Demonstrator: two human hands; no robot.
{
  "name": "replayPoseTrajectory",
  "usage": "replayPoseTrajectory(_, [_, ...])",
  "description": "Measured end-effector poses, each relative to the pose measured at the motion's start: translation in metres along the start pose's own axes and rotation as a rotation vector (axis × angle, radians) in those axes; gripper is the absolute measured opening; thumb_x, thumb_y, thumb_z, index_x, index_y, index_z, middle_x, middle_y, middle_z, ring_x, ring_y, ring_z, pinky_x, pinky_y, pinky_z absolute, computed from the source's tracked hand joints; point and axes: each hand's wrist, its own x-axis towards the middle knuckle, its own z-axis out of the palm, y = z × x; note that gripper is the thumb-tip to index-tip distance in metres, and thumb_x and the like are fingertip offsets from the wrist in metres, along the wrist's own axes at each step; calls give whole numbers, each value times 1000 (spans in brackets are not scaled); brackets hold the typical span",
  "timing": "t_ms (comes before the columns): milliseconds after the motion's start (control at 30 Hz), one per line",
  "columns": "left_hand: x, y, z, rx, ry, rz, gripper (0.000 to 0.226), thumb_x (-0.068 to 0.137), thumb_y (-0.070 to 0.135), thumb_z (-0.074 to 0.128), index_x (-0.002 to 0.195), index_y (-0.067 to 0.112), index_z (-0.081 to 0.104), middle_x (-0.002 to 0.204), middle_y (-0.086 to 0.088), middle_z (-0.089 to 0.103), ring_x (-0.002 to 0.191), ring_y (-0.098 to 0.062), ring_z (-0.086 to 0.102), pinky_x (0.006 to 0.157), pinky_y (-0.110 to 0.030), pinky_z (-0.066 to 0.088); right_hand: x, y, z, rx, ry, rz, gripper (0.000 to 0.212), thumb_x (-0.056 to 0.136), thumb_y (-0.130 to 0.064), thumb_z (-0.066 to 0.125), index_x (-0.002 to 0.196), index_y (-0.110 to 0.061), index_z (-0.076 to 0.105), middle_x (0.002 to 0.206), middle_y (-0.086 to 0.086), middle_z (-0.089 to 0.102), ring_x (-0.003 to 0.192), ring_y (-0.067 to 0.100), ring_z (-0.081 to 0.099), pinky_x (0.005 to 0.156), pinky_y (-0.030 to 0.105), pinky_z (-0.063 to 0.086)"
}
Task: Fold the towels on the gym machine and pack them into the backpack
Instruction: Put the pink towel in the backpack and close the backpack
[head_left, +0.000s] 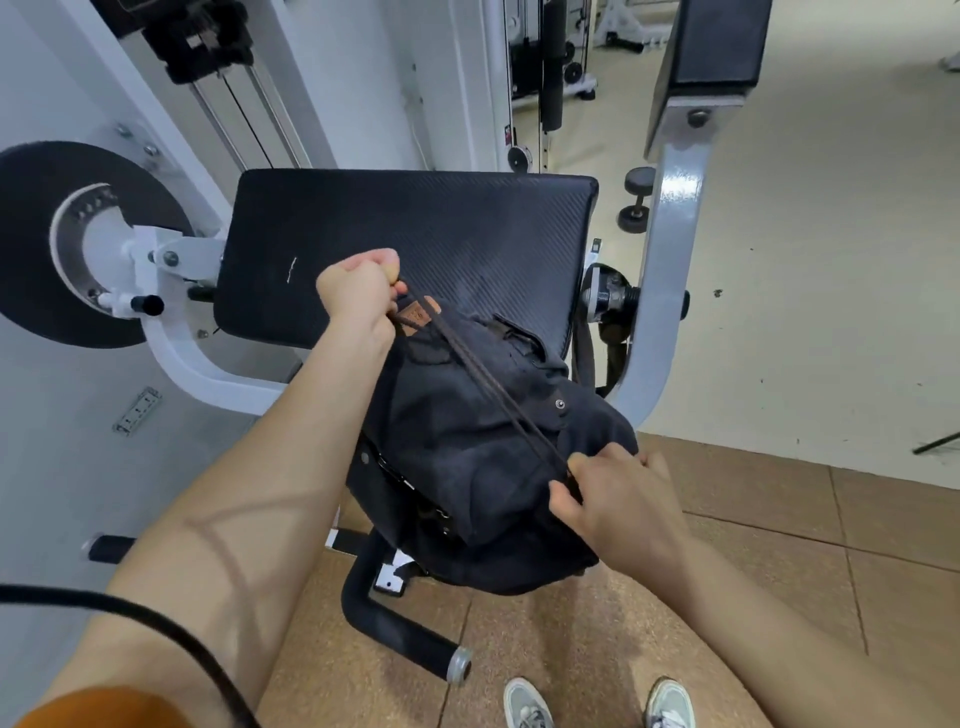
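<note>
The black canvas backpack (467, 467) slumps over the front edge of the ribbed vinyl seat pad (415, 228). The left hand (358, 299) pinches its taut brown drawcord (488, 384); the right hand (618, 499) grips the gathered mouth.

You stand on brown speckled floor tiles (779, 545), which end at a pale cream floor (831, 260) ahead and to your right. A black dumbbell (636, 200) lies on that pale floor. Further back stands a white cable station (550, 62). A white panel (52, 441) fills your left.
</note>
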Motion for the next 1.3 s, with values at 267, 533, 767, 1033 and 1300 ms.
replayPoseTrajectory(267, [-42, -65, -46, 600, -41, 573, 24, 81, 18, 61, 98, 35, 62, 103, 4, 59, 98, -15, 58, 91, -32, 47, 7, 13, 0, 177, 56, -88, 41, 101, -37, 31, 65, -24, 42, 70, -7, 48, 80, 10, 44, 77, 31, 24])
replayPoseTrajectory(533, [-216, -198, -72, 247, -10, 38, 35, 70, -19, 54, 61, 14, 55, 58, 4, 47, 56, -4, 42, 55, -12, 34, 21, 8, -23, 268, -113, -115, 38, 102, -38, 37, 66, -27, 43, 63, -11, 51, 68, 9, 49, 76, 36, 38])
replayPoseTrajectory(767, [-216, -297, -28, 286, 95, -415, 8, 68, 5, 58, 75, 5, 61, 68, -7, 63, 66, -22, 59, 54, -33, 43, 29, 24, -31, 458, -289, -183, 36, 102, -39, 36, 87, -15, 58, 84, -1, 64, 82, 14, 58, 87, 42, 47])
replayPoseTrajectory(1033, [-235, -285, 44, -444, 431, -566, 60, 89, 16, 69, 131, 34, 30, 116, -2, 62, 93, -16, 63, 64, -24, 58, 23, 98, -6, 719, -112, -373, 56, 86, -48, 58, 137, -33, 42, 127, -17, 35, 124, -3, 33, 104, 20, 31])
replayPoseTrajectory(1300, [-247, -229, 33, -688, 445, -480, 22, 99, 10, 45, 84, 16, 60, 66, 5, 64, 51, -5, 60, 48, -19, 48, 46, 170, 36, 921, -544, 113, 62, 89, -9, 58, 143, -29, 35, 145, -5, 40, 131, 17, 40, 96, 33, 37])
